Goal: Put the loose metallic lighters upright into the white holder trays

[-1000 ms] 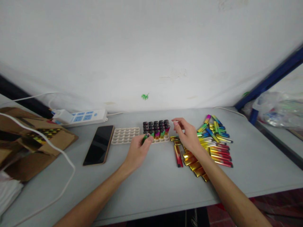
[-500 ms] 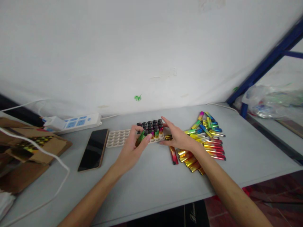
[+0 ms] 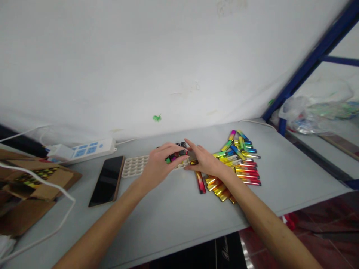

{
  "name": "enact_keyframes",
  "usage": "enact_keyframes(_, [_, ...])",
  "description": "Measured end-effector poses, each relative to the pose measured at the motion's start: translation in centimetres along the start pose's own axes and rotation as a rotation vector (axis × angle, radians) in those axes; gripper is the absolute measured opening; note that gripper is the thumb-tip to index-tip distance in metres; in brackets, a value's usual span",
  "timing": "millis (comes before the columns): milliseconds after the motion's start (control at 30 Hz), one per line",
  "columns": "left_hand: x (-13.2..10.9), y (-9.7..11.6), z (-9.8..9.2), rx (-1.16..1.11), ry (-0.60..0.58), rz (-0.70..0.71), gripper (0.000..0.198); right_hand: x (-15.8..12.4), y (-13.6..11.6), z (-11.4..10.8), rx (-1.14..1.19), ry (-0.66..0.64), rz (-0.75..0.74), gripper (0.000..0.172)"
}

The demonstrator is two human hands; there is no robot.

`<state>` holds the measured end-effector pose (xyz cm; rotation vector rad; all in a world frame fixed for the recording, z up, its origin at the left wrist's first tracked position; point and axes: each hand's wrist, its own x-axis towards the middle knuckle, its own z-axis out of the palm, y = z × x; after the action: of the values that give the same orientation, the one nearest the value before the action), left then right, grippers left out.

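Small shiny lighters (image 3: 183,152) with black tops stand bunched upright at the right end of a pale tray (image 3: 135,166) with rows of round pockets. Over them lies my left hand (image 3: 161,160), its fingers along the back and its thumb along the front, closed around some of the lighters. How many it grips is hidden. My right hand (image 3: 206,161) is beside the right end of the bunch, thumb and index finger spread apart, with no lighter plainly held. Under and past my right wrist lies a loose pile of metallic lighters (image 3: 246,172) in gold, red, green and blue.
A phone (image 3: 107,181) lies left of the tray. Behind it a white power strip (image 3: 89,150) runs along the wall. An open cardboard box (image 3: 63,179) and a white cable (image 3: 63,189) are at far left. A blue metal frame (image 3: 301,74) and plastic bags (image 3: 305,114) are at right.
My left hand has moved from pinching a green lighter at the front to reaching across the standing bunch, covering most of it. My right hand stays beside the bunch. The view has shifted slightly.
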<state>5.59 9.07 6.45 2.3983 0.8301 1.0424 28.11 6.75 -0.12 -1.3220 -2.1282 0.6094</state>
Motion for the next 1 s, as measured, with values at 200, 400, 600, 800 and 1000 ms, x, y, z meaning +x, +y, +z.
enact_keyframes(200, [1.0,-2.1,2.0,0.221,-0.086,0.133,0.014,-0.3,-0.3,-2.2,-0.160,-0.059,0.059,0.071])
enact_keyframes(400, [1.1,-2.1,1.8,0.327,-0.116,0.150,0.014,-0.5,-0.2,-3.1,-0.249,-0.152,0.116,0.023])
enact_keyframes(600, [1.4,-1.7,2.2,0.343,-0.152,0.122,0.017,-0.2,-0.2,-3.0,-0.285,-0.156,0.128,0.014])
enact_keyframes(800, [1.4,-1.3,2.2,0.433,-0.191,0.120,0.016,-0.3,-0.2,-2.8,-0.283,-0.141,0.138,0.016])
enact_keyframes(1000, [1.2,-1.5,1.7,0.584,-0.206,0.217,0.032,0.0,-0.5,-3.0,-0.229,-0.023,0.095,0.011])
